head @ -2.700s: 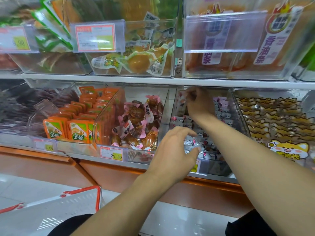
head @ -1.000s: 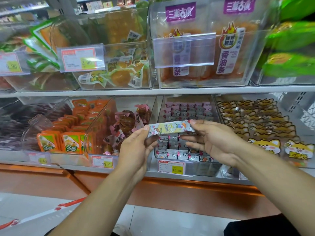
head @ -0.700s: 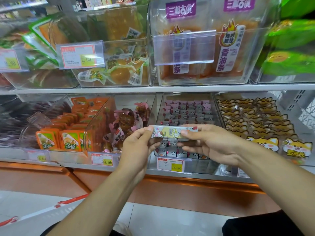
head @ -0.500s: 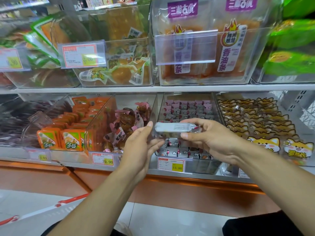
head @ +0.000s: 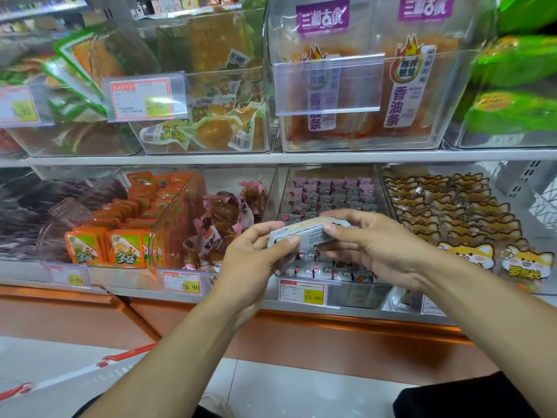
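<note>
You hold the snack packet (head: pixel 306 235) level at the centre of the frame, its pale printed side facing you. Your left hand (head: pixel 256 257) grips the packet's left end, thumb on the near face and fingers (head: pixel 265 229) curled behind. Your right hand (head: pixel 382 248) pinches the right end from above. The packet hangs in front of the clear bin (head: pixel 382 188) of small pink-and-white packets on the lower shelf, above the 15.80 price tag (head: pixel 303 292). A white basket (head: pixel 75 375) with a red rim shows at lower left
</note>
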The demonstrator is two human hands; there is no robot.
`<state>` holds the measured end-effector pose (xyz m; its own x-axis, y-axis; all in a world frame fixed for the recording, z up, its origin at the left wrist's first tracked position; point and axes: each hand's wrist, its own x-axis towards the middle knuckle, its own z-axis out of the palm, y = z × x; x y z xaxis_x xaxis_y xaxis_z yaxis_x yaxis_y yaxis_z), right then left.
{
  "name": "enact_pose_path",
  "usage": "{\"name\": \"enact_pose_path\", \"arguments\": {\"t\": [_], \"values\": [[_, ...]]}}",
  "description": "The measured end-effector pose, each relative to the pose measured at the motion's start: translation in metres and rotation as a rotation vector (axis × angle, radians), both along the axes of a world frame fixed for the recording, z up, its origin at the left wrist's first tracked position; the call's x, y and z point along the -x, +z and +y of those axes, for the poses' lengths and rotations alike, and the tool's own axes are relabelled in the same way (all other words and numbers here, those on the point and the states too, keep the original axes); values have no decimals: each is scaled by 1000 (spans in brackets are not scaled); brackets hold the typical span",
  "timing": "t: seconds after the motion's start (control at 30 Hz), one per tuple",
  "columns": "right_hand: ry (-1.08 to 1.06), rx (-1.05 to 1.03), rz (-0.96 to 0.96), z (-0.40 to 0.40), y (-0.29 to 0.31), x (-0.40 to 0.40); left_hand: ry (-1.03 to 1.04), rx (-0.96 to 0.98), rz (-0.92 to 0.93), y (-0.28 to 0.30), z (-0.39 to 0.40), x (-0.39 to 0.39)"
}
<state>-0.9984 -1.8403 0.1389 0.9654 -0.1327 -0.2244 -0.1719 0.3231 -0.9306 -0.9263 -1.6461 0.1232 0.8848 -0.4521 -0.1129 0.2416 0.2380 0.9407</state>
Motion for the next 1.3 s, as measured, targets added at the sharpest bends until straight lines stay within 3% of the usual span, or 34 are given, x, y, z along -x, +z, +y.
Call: {"name": "enact_pose_path", "arguments": {"t": [0.3, 0.5, 0.67, 0.87, 1.2, 1.3], "values": [[-20, 48, -9, -6, 4, 0, -18, 45, 15, 5, 2, -4], [-46, 3, -74, -11, 5, 2, -42, 190, 377, 3, 8, -9], [-28, -153, -36, -14, 7, 3, 32, 177, 292, 0, 8, -10], [-175, -264, 54, -9, 5, 1, -1, 254, 293, 2, 8, -9], [-231, -112, 74, -4, 8, 1, 135, 72, 117, 4, 11, -15], [-232, -100, 33, -7, 6, 1, 119, 36, 169, 2, 10, -14]]}}
